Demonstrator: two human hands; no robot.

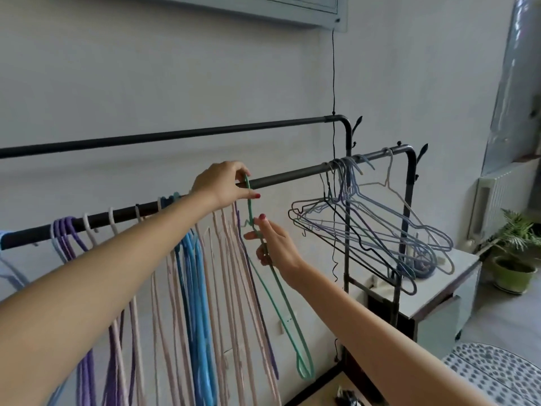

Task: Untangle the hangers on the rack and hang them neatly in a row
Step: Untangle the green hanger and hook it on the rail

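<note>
— Where did the green hanger [275, 291] sit in your hands?

— Your left hand [224, 184] pinched its hook at the front rail [292, 174], thumb and fingers closed on the wire; your right hand [273, 244], just below, pinched the neck.

— And its long axis?

— It hung steeply down and rightward from the rail, at the right end of the sorted row [187, 259]. The tangled cluster [374, 227] hung well apart, nearer your right hand

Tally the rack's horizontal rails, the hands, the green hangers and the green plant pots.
Horizontal rails: 2, back rail and front rail
Hands: 2, left hand and right hand
Green hanger: 1
Green plant pot: 1
Total: 6
</note>
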